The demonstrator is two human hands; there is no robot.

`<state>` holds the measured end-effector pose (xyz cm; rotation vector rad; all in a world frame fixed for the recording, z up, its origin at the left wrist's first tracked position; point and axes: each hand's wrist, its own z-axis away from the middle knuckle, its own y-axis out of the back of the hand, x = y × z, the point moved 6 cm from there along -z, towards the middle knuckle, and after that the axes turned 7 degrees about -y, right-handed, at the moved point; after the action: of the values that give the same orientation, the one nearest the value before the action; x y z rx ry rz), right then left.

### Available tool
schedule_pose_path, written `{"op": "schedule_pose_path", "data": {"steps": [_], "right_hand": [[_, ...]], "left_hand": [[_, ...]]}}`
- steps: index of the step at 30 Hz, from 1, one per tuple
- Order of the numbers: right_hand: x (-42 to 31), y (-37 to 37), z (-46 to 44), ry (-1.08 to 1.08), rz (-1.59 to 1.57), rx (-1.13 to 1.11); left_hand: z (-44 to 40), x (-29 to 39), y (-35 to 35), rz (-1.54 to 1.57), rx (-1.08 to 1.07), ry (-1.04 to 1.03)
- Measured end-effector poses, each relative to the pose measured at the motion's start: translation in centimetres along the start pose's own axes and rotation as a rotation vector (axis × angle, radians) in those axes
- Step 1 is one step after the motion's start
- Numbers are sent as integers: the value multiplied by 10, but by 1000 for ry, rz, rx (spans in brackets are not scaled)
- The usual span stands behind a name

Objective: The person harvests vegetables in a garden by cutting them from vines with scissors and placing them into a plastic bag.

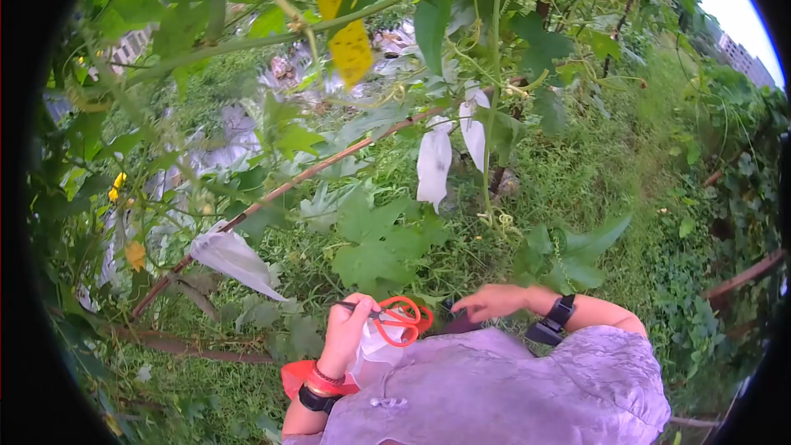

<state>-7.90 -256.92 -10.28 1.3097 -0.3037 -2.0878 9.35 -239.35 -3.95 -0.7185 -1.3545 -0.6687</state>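
My left hand [344, 331] is closed around a pair of scissors [400, 321] with orange handle loops; the loops point right and the dark blades lie in my fist. A crumpled white bag [377, 354] hangs just below that hand, and whether my fingers also grip it I cannot tell. Something red, like a plastic bag [297, 379], shows beside my left wrist. In front of my chest, my right hand [493, 302] reaches leftward with its fingers loosely stretched and no object visible in them. Its fingertips are near a small dark thing [449, 306] that I cannot make out.
A thin brown pole [313, 169] slants across the vines. White bags hang from the vines: one low on the left [235, 259], two near the centre [433, 163]. A yellow spotted strip [349, 48] hangs above. Large leaves [379, 239] stand close before me, with weeds beneath.
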Motion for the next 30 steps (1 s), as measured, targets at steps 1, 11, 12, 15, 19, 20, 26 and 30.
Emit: {"op": "schedule_pose_path", "data": {"steps": [1, 11, 12, 15, 19, 20, 26, 30], "right_hand": [[30, -9, 10, 4, -37, 68], [311, -2, 174, -761, 445, 556], [343, -17, 185, -798, 467, 522], [451, -80, 220, -1206, 312, 346], [380, -63, 164, -906, 68, 404], [336, -31, 141, -721, -18, 537], [90, 120, 45, 329, -78, 529], [82, 128, 9, 381, -1156, 367]], "left_hand": [[-3, -4, -3, 5, -19, -1], [-9, 20, -56, -166, -157, -96], [-9, 25, -57, -151, -115, -130], [-14, 23, -61, -291, -21, -117], [-44, -15, -99, -151, -16, -50], [-54, -19, -111, -120, -49, -29], [-127, -7, -167, -37, -27, -47], [-148, 16, -157, -140, 109, -137]]}}
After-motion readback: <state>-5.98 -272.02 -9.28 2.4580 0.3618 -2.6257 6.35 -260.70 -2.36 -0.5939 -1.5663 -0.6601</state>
